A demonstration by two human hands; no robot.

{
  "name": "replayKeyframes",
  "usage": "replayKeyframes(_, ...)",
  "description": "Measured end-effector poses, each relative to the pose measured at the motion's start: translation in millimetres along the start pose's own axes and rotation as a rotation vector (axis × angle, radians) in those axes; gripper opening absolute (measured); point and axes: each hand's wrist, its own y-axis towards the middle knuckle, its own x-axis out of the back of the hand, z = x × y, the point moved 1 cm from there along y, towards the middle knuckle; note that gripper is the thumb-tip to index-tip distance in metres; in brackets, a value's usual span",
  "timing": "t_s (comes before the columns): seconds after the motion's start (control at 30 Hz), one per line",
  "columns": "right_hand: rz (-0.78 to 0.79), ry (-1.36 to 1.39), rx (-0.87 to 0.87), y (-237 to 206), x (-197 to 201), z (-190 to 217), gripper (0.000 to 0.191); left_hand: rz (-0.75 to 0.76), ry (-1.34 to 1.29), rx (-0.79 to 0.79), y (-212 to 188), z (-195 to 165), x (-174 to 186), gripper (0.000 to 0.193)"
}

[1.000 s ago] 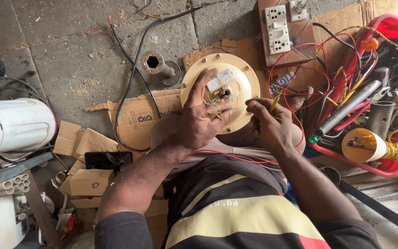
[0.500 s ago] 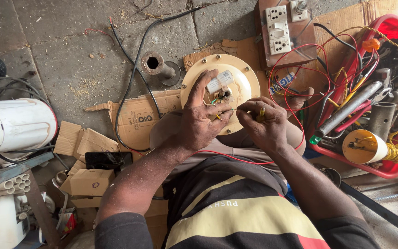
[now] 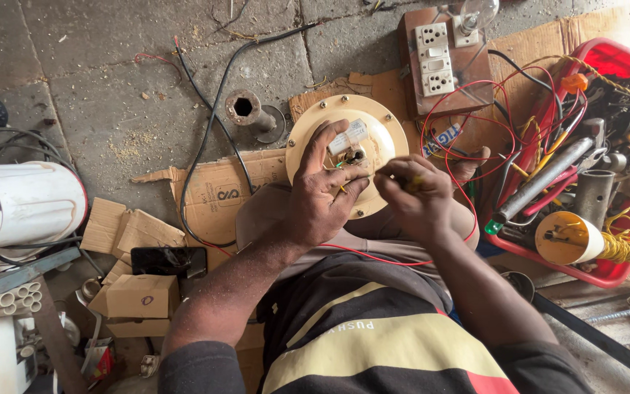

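A round cream fan motor housing (image 3: 380, 128) rests on my knees, with a small white capacitor (image 3: 348, 136) and thin wires at its centre. My left hand (image 3: 322, 197) lies over the housing's lower left, fingers spread around the wires and gripping the disc. My right hand (image 3: 421, 193) is closed on a small yellow-handled tool (image 3: 411, 182), its tip pointing left toward the wires at the hub. A red wire (image 3: 468, 219) loops around my right wrist.
A wooden board with white sockets and switches (image 3: 439, 58) lies behind the housing. A red tray (image 3: 607, 66) of tools, pipes and a spool of yellow wire sits at right. Cardboard boxes, a phone (image 3: 168, 260), a white appliance (image 3: 23, 204) and a black cable are at left.
My right hand has moved left from the housing's right edge to its centre, bringing the tool up to the wires. The left hand has stayed on the housing.
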Motion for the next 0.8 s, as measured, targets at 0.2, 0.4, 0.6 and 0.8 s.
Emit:
replayKeyframes(0.2, 0.079, 0.934, -0.799, -8, 17, -23, 0.022, -0.013, -0.044, 0.03, 2, -2, 0, 0.014)
replayKeyframes(0.4, 0.227, 1.058, -0.773, -5, 6, -33, 0.022, 0.004, -0.048, 0.049, 3, 0, 1, 0.014)
replayKeyframes(0.6, 0.207, 0.996, -0.812, -4, 3, -33, 0.019, 0.01, -0.03, 0.041, 3, 0, 3, 0.016)
replayKeyframes(0.8, 0.208, 0.827, -0.647, -6, 1, -25, 0.02, 0.0, -0.053, 0.067, 4, 0, 2, 0.016)
